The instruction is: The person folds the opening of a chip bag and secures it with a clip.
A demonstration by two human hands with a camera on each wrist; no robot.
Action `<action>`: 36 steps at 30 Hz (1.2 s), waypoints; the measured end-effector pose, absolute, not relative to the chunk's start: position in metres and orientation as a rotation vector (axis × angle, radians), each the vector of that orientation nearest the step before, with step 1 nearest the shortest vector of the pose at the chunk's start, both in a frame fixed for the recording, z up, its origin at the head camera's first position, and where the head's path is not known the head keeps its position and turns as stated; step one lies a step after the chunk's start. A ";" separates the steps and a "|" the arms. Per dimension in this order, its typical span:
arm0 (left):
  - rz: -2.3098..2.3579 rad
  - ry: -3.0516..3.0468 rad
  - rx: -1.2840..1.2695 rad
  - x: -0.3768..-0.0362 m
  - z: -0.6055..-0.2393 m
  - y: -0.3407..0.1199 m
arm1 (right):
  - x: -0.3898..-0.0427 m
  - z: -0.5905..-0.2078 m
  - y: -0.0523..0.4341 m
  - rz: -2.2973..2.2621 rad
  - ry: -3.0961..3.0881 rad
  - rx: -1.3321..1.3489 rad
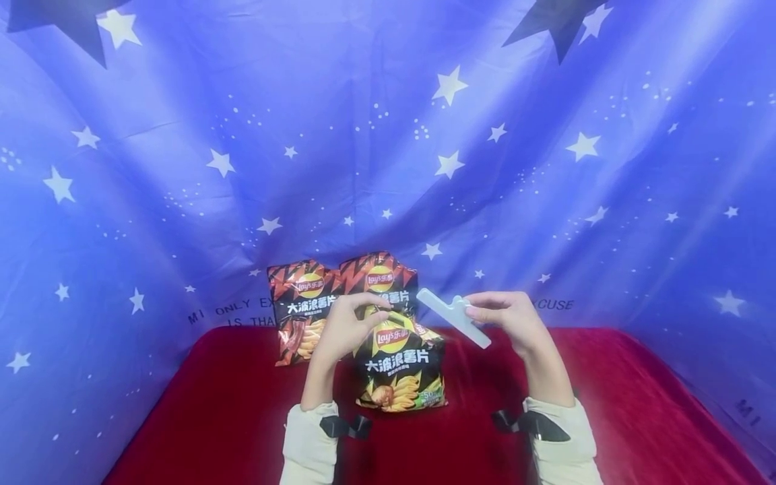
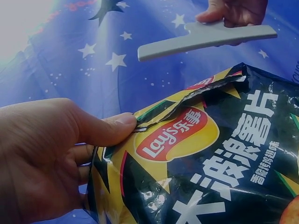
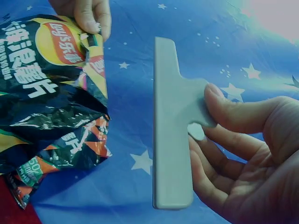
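My left hand [image 1: 351, 323] pinches the top corner of a black and yellow Lay's chip bag [image 1: 400, 367], thumb in front and fingers behind. In the left wrist view the top edge of this chip bag [image 2: 187, 154] looks folded or torn along a slanted line. To the right, my right hand [image 1: 512, 320] grips a pale grey bag clip [image 1: 451, 316] by its handle tabs, between thumb and fingers. The bag clip [image 3: 170, 130] is apart from the bag, and its long bar looks closed in the right wrist view.
Two black and red Lay's bags stand behind, one at the left [image 1: 291, 283] and one nearer the middle [image 1: 364, 266]. A red cloth [image 1: 606, 391] covers the table, and a blue star-printed curtain [image 1: 376, 168] hangs behind it.
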State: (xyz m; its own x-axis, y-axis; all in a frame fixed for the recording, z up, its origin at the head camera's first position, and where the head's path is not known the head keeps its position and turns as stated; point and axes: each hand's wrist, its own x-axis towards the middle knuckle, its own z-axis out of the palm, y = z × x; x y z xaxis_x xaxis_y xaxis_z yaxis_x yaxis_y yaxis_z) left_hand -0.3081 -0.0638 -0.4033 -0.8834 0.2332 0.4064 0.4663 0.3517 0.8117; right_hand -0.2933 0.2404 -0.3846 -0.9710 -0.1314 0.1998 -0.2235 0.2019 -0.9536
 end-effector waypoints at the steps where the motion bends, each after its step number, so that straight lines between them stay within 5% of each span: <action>1: -1.549 -2.392 -0.631 -0.308 -0.403 -0.064 | -0.293 -0.384 0.238 1.902 -2.375 0.328; 21: -1.549 -2.418 -0.677 -0.306 -0.402 -0.066 | -0.298 -0.389 0.216 1.937 -2.206 0.013; 36: -1.608 -2.429 -0.706 -0.305 -0.400 -0.069 | -0.297 -0.392 0.196 1.979 -2.146 0.023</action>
